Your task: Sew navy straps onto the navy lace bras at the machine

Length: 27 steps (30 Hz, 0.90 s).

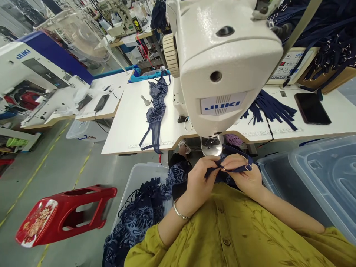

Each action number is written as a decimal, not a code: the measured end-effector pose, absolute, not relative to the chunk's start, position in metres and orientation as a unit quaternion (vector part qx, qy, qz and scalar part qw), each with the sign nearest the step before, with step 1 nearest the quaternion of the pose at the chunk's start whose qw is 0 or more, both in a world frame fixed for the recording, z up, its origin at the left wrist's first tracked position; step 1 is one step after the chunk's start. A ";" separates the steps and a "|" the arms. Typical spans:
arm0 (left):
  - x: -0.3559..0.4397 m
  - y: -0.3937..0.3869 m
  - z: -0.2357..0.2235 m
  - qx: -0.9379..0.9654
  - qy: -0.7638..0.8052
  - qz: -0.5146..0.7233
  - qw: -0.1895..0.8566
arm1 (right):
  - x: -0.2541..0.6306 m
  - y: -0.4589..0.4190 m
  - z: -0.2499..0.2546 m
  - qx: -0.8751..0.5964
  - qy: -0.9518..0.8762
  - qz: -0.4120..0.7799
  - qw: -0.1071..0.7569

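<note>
My left hand (pixel 200 178) and my right hand (pixel 242 171) meet just in front of the sewing machine's head (pixel 222 63), fingers pinched together. Between them is dark navy fabric, seemingly the edge of a bra. A navy bra strap (pixel 236 170) with a small metal slider loops over the fingers of my right hand. The exact spot where the fingertips meet is partly hidden by the fingers. Right above them is the machine's rounded metal plate (pixel 211 146). On the white table (pixel 128 122) to the left lies a patterned navy bra (pixel 157 100).
A plastic bin (pixel 144 168) of patterned bras stands at my left, with a red stool (pixel 69 215) beyond it. Cut navy straps (pixel 269 109) and a phone (pixel 312 108) lie on the table at right. Clear plastic tubs (pixel 328 167) stand close on my right.
</note>
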State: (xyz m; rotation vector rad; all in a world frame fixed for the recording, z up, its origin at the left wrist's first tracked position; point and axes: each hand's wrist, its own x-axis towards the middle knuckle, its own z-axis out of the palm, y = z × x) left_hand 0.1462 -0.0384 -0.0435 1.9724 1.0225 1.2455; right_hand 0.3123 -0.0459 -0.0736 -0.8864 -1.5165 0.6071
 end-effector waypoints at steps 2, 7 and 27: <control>0.146 -0.039 -0.043 0.735 0.387 0.460 0.314 | 0.314 -0.045 -0.071 -0.378 -0.663 0.260 0.591; 0.148 -0.039 -0.041 0.676 0.440 0.439 0.396 | 0.314 -0.044 -0.065 -0.430 -0.633 0.317 0.560; 0.153 -0.039 -0.046 0.425 0.454 0.421 0.660 | 0.312 -0.024 -0.041 -0.531 -0.471 0.548 0.442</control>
